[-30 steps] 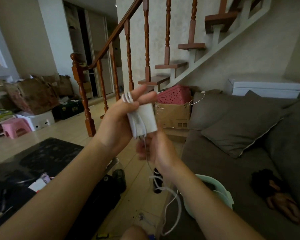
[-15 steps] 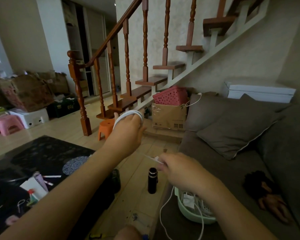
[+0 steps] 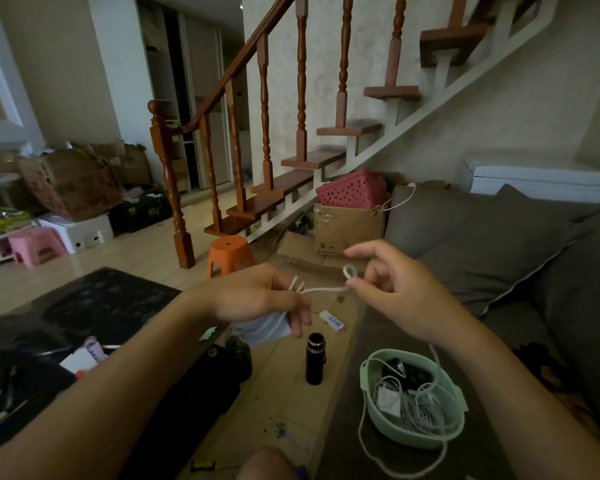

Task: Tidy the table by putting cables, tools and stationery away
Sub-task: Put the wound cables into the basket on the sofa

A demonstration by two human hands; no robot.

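Observation:
My left hand (image 3: pixel 257 299) grips a white charger block with its white cable (image 3: pixel 321 289) wound around it; the block shows below the fingers. A short stretch of that cable runs right to my right hand (image 3: pixel 392 292), which pinches a small loop of it between thumb and forefinger. Both hands hover above the floor between the black table (image 3: pixel 94 306) and the grey sofa (image 3: pixel 482 258). A pale green basket (image 3: pixel 369 382) holding white chargers and tangled cables sits on the sofa seat below my right arm.
A black flask (image 3: pixel 315 362) and a small white device (image 3: pixel 331 320) stand on the floor. An orange stool (image 3: pixel 230 254), a cardboard box (image 3: pixel 349 230) with a pink basket and wooden stairs lie ahead. Papers and pens lie on the table's near side.
Both hands have dropped lower and come closer together. The cable between them is much shorter, and my right hand now pinches a small loop at its end.

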